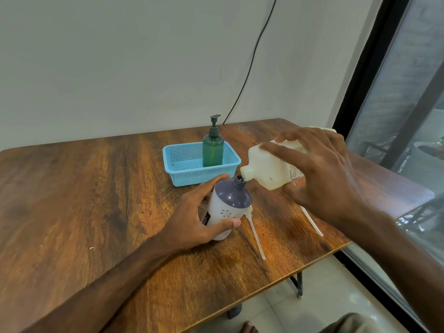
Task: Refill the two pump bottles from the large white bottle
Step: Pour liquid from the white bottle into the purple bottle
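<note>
Our left hand (192, 219) wraps the white-and-purple pump bottle (228, 203) at mid-body, thumb in front, fingers behind. It sits just in front of the blue basket (192, 176), leaning slightly, open neck up. Our right hand (319, 179) clamps the large white bottle (266, 169) across its label, fingers spread over the top, just right of the basket. Its long axis is near horizontal, spout pointing left and down at the open neck. We judge it heavy, thin-walled and likely slick: hold mid-body, don't squeeze. The green pump bottle (212, 150) stands inside the basket.
</note>
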Tool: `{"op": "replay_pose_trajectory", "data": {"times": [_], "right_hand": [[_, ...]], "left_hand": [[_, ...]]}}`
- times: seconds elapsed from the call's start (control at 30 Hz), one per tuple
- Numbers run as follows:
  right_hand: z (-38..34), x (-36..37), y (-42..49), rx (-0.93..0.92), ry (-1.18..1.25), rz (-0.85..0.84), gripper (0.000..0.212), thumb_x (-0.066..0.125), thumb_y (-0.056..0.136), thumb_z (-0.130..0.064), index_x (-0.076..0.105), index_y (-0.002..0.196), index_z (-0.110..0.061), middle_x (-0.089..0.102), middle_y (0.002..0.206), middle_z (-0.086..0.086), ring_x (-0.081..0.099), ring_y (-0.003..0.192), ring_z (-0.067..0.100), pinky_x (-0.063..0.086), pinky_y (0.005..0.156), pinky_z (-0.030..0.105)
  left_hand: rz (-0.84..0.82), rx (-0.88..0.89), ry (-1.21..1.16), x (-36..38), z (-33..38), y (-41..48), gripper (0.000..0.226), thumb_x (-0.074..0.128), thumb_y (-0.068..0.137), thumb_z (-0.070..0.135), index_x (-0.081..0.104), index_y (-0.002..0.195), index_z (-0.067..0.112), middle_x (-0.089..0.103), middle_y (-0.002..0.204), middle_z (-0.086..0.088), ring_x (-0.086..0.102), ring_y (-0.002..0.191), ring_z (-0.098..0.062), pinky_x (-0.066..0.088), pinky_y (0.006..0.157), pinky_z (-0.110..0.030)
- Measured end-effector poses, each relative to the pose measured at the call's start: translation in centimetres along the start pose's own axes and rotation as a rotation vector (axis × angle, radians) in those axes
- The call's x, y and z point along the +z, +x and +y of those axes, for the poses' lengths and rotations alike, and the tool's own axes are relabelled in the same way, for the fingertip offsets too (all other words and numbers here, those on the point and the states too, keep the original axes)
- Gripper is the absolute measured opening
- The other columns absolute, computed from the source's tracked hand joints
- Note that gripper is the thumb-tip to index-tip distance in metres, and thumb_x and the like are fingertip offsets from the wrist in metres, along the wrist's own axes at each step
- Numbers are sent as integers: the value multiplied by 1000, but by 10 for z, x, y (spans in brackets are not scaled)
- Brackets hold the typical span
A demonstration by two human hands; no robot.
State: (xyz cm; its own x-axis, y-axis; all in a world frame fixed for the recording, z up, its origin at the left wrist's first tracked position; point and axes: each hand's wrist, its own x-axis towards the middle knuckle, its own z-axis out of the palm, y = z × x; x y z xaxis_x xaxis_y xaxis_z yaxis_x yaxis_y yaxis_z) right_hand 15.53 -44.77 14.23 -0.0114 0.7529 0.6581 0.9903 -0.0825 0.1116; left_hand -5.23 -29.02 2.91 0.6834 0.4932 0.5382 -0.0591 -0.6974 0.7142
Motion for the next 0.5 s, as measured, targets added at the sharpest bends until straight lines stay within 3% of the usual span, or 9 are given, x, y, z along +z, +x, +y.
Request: {"op": "replay_pose_trajectory", "data": {"times": [0.5], "right_hand": [[-2, -1, 2, 2, -19, -3, 89, 96, 61, -17, 57, 140, -32, 57, 137, 11, 46, 131, 37, 33, 105, 58]], "left_hand": [[6, 4, 0, 0, -2, 0, 90, 90, 78, 45, 50, 155, 16, 67, 142, 10, 64, 132, -14, 56, 107, -47]]}}
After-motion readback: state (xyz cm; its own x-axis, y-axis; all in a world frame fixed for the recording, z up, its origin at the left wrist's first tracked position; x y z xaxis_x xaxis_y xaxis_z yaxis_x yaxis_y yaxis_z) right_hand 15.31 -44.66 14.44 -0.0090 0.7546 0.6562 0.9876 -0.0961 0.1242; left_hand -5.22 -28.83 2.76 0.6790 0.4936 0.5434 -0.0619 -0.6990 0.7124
